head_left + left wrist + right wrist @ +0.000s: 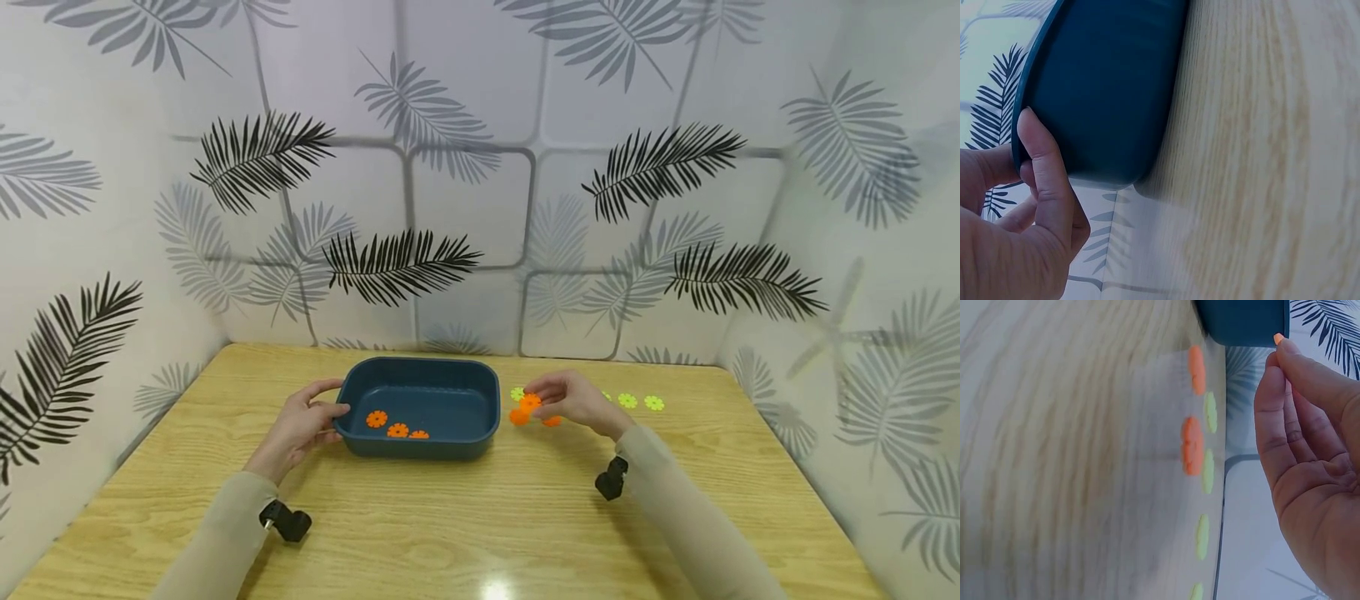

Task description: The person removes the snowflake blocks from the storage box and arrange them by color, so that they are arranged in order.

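A dark blue rectangular basin (416, 448) stands on the table with three orange flower-shaped discs (377, 419) in its left front part. At the basin's left end, my left hand (302, 427) grips the rim between thumb and fingers; the left wrist view shows the fingertips against the wall (1104, 94). To the right of the basin, my right hand (573, 402) pinches one orange flower-shaped disc (530, 403) above the table. In the right wrist view only the tip of that disc (1279, 338) shows. Beneath the hand lie two more orange discs (1192, 445).
Behind the orange discs, a row of several yellow-green flower-shaped discs (627, 401) lies along the back of the table, partly hidden by my right hand. The wood-grain table (420, 525) ends at a leaf-patterned backdrop (465, 200) at the back and sides.
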Tool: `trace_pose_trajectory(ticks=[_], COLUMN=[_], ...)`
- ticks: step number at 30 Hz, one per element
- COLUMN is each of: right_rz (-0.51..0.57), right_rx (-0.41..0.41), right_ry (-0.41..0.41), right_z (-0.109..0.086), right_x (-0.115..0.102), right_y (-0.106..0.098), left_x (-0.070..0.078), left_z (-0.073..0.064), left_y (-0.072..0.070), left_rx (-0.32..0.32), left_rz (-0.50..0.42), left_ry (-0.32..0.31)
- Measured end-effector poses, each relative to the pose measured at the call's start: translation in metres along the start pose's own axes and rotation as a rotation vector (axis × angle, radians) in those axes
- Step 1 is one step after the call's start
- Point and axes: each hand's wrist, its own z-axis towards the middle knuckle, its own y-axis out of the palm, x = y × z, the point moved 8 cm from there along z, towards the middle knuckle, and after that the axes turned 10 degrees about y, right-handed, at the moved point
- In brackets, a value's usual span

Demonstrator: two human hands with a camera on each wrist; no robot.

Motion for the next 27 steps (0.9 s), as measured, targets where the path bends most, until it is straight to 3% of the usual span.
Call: trace_pose_trajectory(ticks=[14,27], right_rz=[-0.042,-0.099], right_rx=[0.063,0.022], right_ry=[0.041,0.059], right_z=[-0.014,-0.024], right_x=[0.021,0.042], right_y=[-0.022,-0.033], left_x=[-0.001,0.0], left_z=[0.0,-0.002], left_y=[0.0,0.0], left_rx=[0.005,0.001], left_rz=[-0.002,-0.006], left_ry=[-0.005,0.0])
